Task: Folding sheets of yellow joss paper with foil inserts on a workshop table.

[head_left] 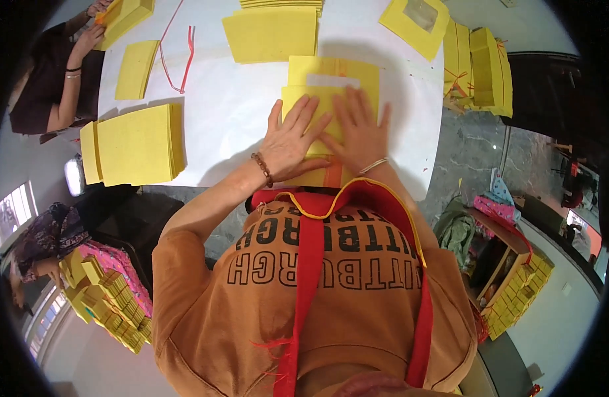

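Note:
Right in front of me on the white table lies a flat yellow paper packet (365,69). An orange strip (333,173) runs down its middle, and a white strip (319,81) crosses its upper part. My left hand (292,140) rests on the packet's left side, fingers stretched toward the far right. Against the right side lies my right hand (363,135), its fingers spread and slightly blurred. Both hands hold nothing; their thumb sides come close together over the middle. The palms hide much of the lower packet.
Yellow paper stacks stand on the table (212,126): one at left (136,145), one at the far middle (271,36). A red cord (187,66) lies far left. Another person's hand (89,40) works there. Tied yellow bundles (489,73) sit beyond the right edge.

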Tool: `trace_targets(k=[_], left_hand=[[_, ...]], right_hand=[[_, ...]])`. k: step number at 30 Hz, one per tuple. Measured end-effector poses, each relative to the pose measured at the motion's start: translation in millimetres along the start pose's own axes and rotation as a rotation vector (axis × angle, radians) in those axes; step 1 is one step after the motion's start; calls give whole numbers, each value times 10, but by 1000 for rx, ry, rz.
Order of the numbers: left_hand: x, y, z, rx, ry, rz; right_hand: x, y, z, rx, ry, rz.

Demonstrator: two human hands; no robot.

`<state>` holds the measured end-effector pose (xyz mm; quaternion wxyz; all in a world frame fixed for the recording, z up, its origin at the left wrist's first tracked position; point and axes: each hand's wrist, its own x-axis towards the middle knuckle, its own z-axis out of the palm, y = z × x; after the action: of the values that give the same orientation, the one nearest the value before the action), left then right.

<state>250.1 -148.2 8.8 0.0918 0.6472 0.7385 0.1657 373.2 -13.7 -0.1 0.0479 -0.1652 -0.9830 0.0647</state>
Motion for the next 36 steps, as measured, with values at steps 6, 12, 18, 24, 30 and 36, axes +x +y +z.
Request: trace_targets(k=[6, 12, 18, 24, 30, 36], left_hand=[[86, 99, -83, 170, 37, 83], [257, 236, -98, 607, 84, 163], [256, -301, -1013, -143, 198, 16], [647, -1306, -552, 365, 374, 55], [795, -1666, 39, 463, 62, -32], [830, -1619, 137, 408, -221, -261]], right_hand=[[-83, 199, -44, 125, 26, 116], [-81, 505, -261, 1220, 61, 245], [-399, 544, -149, 1147, 278, 451], [-516, 498, 32, 1161, 285, 524], [-532, 368, 83, 1051, 238, 483], [-578, 334, 176, 1208, 254, 577]])
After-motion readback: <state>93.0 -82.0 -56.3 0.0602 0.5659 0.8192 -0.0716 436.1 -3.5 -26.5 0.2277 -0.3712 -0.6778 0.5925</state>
